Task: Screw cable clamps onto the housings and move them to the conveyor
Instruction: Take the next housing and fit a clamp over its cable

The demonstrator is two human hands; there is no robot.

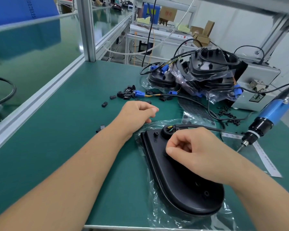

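Both hands' fingers curled; right hand (pixel 190 147) on housing (pixel 182 180), left hand (pixel 137 112) empty

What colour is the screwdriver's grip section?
Blue, between black ends, on the electric screwdriver hanging at right; clearest in the head view.

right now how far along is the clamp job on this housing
Early. Done: one housing lies on its plastic bag in front of the person, cable attached. In hand: the right hand pinches something small against it, possibly a clamp, too hidden to tell; the left hand hovers, loosely curled. Left: the screwdriver hangs unused, loose clamps and a stack of housings wait. No housing shows on the conveyor.
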